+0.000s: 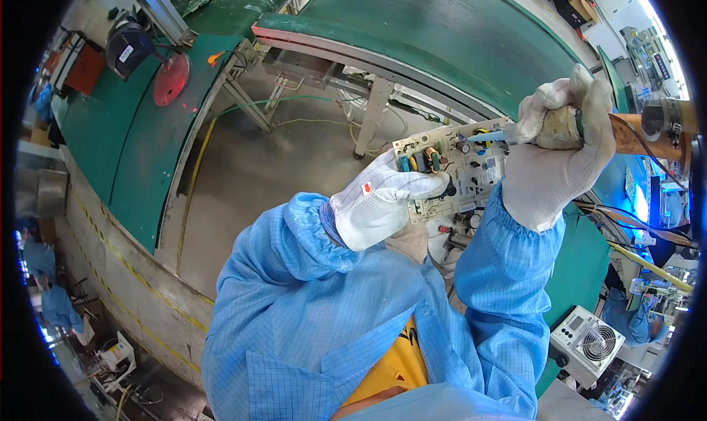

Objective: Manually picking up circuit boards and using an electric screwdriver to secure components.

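A pale circuit board [471, 176] with capacitors, coils and other parts on its upper face is held tilted in front of my chest. My left hand [379, 200], in a white glove, grips its left side, thumb over the components and the other fingers hidden behind. White-gloved too, my right hand [563, 148] is closed around a stubby brownish tool [560, 128] with a pale blue tapered nozzle [487, 137]. The nozzle points left, its tip at the board's upper part beside a small capacitor [462, 147]; whether it touches is unclear.
A green conveyor belt [434, 30] with a metal edge runs ahead. At the left is another green surface [125, 156] with a red disc [171, 78]. A copper-coloured pipe [641, 132] is close to my right hand. A white fan unit [587, 344] stands at lower right.
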### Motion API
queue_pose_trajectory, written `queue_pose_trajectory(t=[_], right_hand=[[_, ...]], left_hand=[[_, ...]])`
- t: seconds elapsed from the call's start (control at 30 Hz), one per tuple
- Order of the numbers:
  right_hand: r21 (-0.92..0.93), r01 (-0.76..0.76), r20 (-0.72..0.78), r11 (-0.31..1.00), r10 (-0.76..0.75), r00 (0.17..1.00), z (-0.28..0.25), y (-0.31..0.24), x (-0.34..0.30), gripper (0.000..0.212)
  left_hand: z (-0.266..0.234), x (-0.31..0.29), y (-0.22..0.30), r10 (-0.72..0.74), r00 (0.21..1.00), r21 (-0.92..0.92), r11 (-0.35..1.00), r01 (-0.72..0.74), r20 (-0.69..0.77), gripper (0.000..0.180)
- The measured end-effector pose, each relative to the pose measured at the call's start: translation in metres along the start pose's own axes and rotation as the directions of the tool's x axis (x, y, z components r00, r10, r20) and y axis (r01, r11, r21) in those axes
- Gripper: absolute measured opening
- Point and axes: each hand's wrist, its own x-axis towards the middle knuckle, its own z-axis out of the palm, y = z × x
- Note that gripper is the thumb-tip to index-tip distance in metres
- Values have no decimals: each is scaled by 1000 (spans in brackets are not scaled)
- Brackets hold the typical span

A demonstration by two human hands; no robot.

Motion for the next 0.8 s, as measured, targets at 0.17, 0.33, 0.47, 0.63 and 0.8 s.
queue_pose_trajectory(t=[0.17,0.33,0.47,0.63,0.8], right_hand=[[289,-130,-2,948,137,991,-1,-8,0,44],[315,-190,-120,930,238,964,1,-9,2,49],[313,-242,-120,918,292,949,-3,-3,3,48],[284,-271,-134,920,318,939,-1,-2,6,46],[314,-312,-137,897,368,920,-1,-5,6,41]], left_hand=[[0,0,-2,-45,997,-103,994,39,-56,26],[-17,0,-8,8,1000,-167,986,-11,-18,27],[2,-10,17,60,998,-469,882,-42,23,32],[11,-14,26,-45,999,-526,850,34,-9,41],[20,-18,29,-71,998,-509,859,62,2,43]])
